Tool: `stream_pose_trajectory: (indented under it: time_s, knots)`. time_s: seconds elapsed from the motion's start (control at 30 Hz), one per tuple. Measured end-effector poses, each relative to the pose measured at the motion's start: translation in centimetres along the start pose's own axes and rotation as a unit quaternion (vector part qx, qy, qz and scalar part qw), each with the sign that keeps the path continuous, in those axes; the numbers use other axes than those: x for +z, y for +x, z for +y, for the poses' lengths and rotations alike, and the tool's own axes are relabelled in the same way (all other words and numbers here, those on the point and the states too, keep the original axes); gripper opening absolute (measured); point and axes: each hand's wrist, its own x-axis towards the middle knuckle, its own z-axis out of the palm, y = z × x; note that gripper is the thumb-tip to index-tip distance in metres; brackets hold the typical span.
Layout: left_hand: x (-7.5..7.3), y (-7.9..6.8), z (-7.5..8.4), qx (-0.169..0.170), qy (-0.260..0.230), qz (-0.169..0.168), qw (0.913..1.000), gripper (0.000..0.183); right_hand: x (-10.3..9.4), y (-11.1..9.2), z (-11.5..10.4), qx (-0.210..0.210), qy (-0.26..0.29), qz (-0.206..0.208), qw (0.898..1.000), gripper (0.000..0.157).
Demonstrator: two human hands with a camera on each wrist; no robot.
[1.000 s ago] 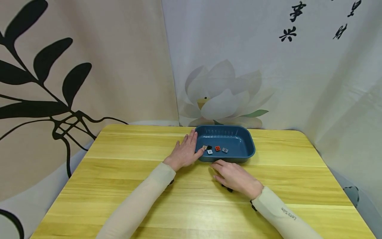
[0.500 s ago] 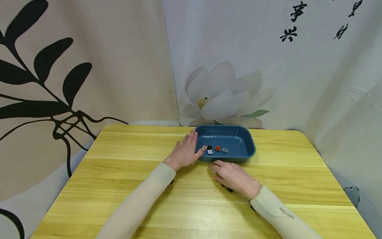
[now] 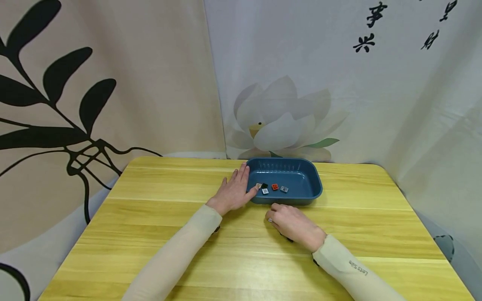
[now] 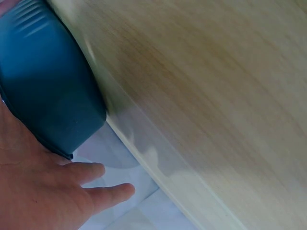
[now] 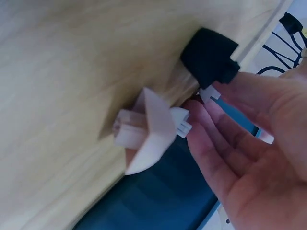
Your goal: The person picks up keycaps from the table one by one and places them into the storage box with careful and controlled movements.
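My left hand [image 3: 233, 190] lies with straight fingers along the left end of a blue tray [image 3: 306, 177], thumb over its near corner. The left wrist view shows the spread fingers beside the tray wall [image 4: 53, 86]. In front of the tray, my right hand [image 3: 295, 225] bends its fingers and pinches a small white piece [image 3: 270, 220] between thumb and fingertips. In the right wrist view a pale piece [image 5: 148, 134] with a flared plate and a stub is at the fingertips, and a black piece [image 5: 206, 55] is by the thumb. I cannot tell what kind of pieces they are.
Inside the tray lie several small square pieces, among them an orange one [image 3: 275, 187], a white one [image 3: 265, 191] and a grey one [image 3: 284, 189]. A dark piece [image 3: 290, 240] shows under my right hand on the wooden table [image 3: 188, 184]. Printed curtains hang behind.
My right hand has shifted slightly nearer to me and its fingers have curled in more. A white piece now shows between thumb and fingers. My left hand and the tray stay put.
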Motion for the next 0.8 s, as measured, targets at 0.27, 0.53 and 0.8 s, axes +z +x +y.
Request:
stream_pose_trajectory:
  time_s: [0.27, 0.53, 0.8]
  knots:
    - [0.1, 0.1, 0.0, -0.001, 0.001, 0.0, 1.0, 0.088, 0.2, 0.0, 0.1, 0.001, 0.003, 0.0, 1.0, 0.007]
    - [0.1, 0.1, 0.0, -0.002, 0.0, -0.001, 1.0, 0.088, -0.6, -0.6, -0.1, -0.011, 0.014, 0.025, 1.0, 0.007]
    - [0.0, 0.0, -0.1, 0.003, 0.003, 0.002, 1.0, 0.088, -2.1, -1.4, 0.0, -0.005, 0.022, 0.093, 0.995, 0.017]
